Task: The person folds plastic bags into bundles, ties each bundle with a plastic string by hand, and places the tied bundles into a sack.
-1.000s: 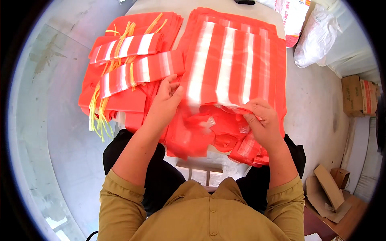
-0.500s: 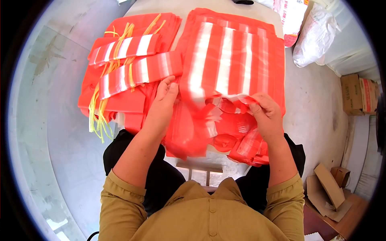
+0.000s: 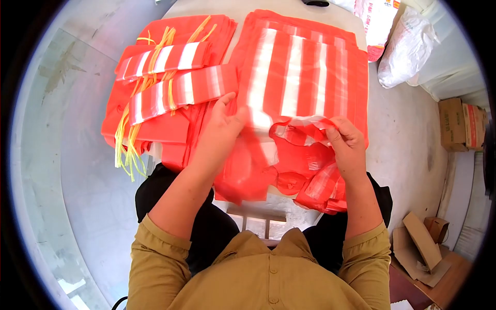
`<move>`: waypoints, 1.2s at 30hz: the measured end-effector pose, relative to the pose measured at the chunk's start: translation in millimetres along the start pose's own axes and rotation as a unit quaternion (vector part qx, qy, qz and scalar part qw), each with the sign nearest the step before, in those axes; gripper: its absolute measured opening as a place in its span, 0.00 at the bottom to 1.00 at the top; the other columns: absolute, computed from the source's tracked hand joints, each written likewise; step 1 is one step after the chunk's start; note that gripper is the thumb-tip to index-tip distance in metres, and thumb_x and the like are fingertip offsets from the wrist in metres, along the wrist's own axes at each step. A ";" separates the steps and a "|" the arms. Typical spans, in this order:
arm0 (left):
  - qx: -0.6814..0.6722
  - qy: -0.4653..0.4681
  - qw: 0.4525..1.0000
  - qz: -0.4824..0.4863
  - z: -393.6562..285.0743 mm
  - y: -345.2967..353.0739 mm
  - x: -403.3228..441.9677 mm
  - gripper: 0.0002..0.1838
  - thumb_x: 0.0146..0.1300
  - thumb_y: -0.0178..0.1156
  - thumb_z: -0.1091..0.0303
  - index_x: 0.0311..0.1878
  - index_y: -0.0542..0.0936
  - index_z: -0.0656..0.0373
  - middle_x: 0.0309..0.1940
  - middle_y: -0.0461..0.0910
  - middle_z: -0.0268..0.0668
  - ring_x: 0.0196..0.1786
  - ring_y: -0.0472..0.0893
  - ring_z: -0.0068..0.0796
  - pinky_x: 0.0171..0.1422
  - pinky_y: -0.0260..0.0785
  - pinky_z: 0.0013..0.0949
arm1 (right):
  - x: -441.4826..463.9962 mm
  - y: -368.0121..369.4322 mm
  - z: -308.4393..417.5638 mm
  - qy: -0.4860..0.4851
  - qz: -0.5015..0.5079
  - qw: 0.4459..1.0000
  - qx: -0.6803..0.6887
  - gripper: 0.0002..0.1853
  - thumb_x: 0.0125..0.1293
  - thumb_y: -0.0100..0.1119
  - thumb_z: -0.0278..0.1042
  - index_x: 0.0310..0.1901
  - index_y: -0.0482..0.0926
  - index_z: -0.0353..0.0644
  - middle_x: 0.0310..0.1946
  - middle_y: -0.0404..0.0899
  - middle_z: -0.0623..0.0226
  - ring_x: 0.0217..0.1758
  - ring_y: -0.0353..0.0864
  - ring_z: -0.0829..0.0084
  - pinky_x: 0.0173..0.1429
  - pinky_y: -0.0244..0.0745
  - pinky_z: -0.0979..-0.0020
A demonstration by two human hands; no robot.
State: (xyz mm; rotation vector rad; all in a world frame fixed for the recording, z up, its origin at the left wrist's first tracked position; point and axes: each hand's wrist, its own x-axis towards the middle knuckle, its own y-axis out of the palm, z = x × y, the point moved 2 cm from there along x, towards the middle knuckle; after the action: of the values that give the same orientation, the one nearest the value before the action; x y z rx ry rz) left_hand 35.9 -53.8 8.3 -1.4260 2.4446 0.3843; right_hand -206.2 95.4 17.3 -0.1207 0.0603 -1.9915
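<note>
A stack of red plastic bags with white stripes (image 3: 305, 67) covers the right half of the table. My right hand (image 3: 349, 150) is closed on the near edge of the top plastic bag, thumb against fingers, lifting it slightly. Over the left border of this stack, my left hand (image 3: 223, 124) has its fingers apart and seems to hold nothing; it is a little blurred. Below both hands, loose bag handles (image 3: 289, 181) hang crumpled over the table's near edge. Folded striped bundles (image 3: 183, 90) lie to the left, beside my left fingertips.
Yellow ties (image 3: 132, 137) lie across the left bundles, with more red bags (image 3: 170, 139) underneath. The pale table (image 3: 206, 8) shows at the back. A white sack (image 3: 408, 49) and cardboard boxes (image 3: 454, 124) stand right. Flattened cardboard (image 3: 421, 248) lies lower right.
My left hand has moved right and slightly up, towards the striped stack. My right hand keeps its pinch on the bag edge, which now bends open more.
</note>
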 end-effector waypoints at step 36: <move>0.109 -0.150 0.959 0.214 0.0 61.0 11.6 0.29 0.82 0.48 0.45 0.68 0.71 0.64 0.37 0.86 0.43 0.28 0.84 0.30 0.36 0.77 0.29 | -39.7 28.8 -14.6 -0.263 0.244 0.816 -0.454 0.11 0.53 0.66 0.25 0.39 0.86 0.46 0.34 0.76 0.72 0.40 0.81 0.68 0.38 0.80 0.67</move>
State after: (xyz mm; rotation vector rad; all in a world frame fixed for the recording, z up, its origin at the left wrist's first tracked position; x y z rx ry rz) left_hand -23.0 -34.0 9.1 -0.6874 2.4331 0.3722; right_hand -165.5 119.5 -2.3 -1.1486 0.6222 -1.2059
